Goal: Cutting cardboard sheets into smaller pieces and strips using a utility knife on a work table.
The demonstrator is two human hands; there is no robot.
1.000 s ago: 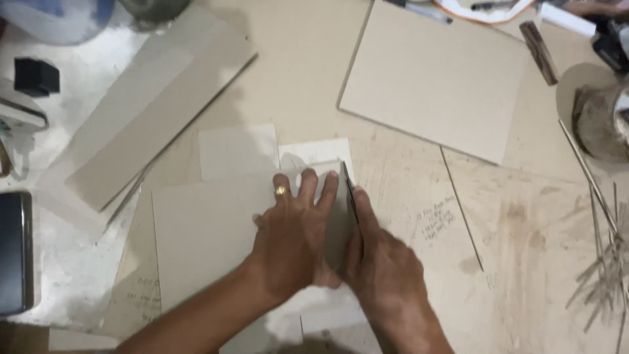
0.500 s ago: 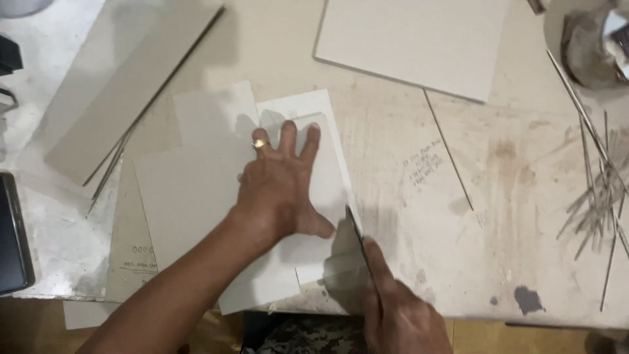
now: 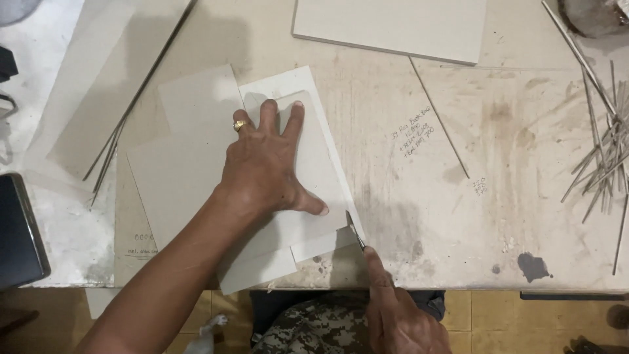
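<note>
My left hand (image 3: 265, 167), with a gold ring on one finger, lies flat with spread fingers on a small grey card (image 3: 314, 170). That card rests on a white sheet (image 3: 291, 82) and on larger grey boards (image 3: 177, 177). My right hand (image 3: 396, 308) holds a thin knife (image 3: 355, 233) with the index finger along it. The blade tip sits at the card's lower right corner, near the table's front edge.
A large grey board (image 3: 393, 26) lies at the back. Long grey strips (image 3: 98, 98) lie at the left beside a dark flat device (image 3: 19, 229). Several thin offcut slivers (image 3: 603, 157) pile at the right. One sliver (image 3: 439, 118) lies mid-table.
The knife in my right hand has travelled down the card's right edge toward me, from near the top to the bottom corner. My left hand keeps pressing the card.
</note>
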